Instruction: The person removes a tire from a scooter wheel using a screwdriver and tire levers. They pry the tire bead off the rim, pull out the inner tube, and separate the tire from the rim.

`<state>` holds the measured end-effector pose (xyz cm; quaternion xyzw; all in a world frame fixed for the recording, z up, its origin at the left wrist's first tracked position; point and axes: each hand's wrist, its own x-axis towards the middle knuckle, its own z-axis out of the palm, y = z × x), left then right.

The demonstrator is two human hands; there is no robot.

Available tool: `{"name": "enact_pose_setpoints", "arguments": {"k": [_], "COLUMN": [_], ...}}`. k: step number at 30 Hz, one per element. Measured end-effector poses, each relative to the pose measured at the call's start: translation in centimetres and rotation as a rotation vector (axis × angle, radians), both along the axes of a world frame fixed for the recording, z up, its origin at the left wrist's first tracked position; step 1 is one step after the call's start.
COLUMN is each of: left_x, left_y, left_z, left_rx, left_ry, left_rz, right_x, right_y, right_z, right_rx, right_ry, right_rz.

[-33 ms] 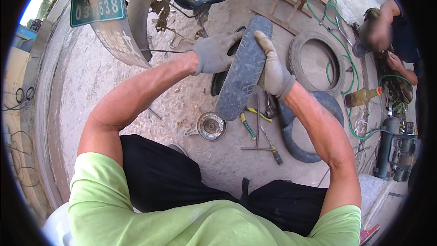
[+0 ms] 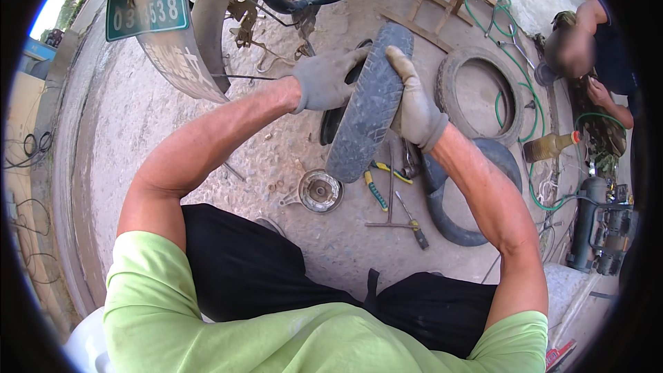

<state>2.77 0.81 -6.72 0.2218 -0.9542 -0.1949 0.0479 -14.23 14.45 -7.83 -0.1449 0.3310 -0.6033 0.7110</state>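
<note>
A small motorcycle wheel [image 2: 373, 107] stands tilted on edge between my hands, its worn tread facing me and part of its black rim showing at its left. My left hand [image 2: 328, 83], in a grey work glove, grips it from the left side. Its fingertips disappear at the rim. My right hand [image 2: 418, 107], gloved as well, holds the tyre from the right, with the fingers lying along the tread edge and the palm against the side. Just below the wheel lies a round metal brake plate [image 2: 320, 191] with an arm. Beside it are pliers [image 2: 376, 190] with green and yellow handles.
A motorcycle [image 2: 283, 0] with a green plate stands ahead. To the right lie a loose tyre [image 2: 452, 90], an inner tube [image 2: 442, 214], a T-handle wrench [image 2: 391, 204], a screwdriver [image 2: 417, 230], a green hose [image 2: 535, 145], a bottle [image 2: 545, 148] and a compressor [image 2: 587, 224]. Another person [image 2: 615, 55] crouches at far right.
</note>
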Motion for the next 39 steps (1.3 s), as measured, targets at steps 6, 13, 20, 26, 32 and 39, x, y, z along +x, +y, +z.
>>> {"name": "enact_pose_setpoints", "arguments": {"k": [6, 13, 20, 26, 32, 39], "left_x": [0.0, -0.5, 0.7, 2.1, 3.4, 5.8], "left_y": [1.1, 2.4, 3.0, 1.5, 0.6, -2.6], "left_z": [2.3, 2.3, 2.7, 1.1, -0.2, -0.7], "left_rx": [-0.021, -0.108, -0.046, -0.052, -0.124, 0.004], "left_ry": [-0.044, -0.066, -0.110, 0.071, 0.088, 0.176], "left_rz": [0.067, 0.166, 0.234, 0.177, 0.061, 0.015], "right_x": [-0.7, -0.4, 2.5, 1.6, 0.4, -2.9], "right_y": [1.0, 2.1, 0.1, 1.5, 6.1, 11.0], "right_z": [-0.4, 0.6, 0.3, 0.6, 0.3, -3.2], "right_rx": [0.038, 0.018, 0.017, -0.004, 0.002, -0.025], "right_ry": [0.047, 0.101, 0.221, 0.202, 0.129, 0.025], "right_rz": [-0.009, -0.009, -0.011, 0.057, 0.023, -0.005]}}
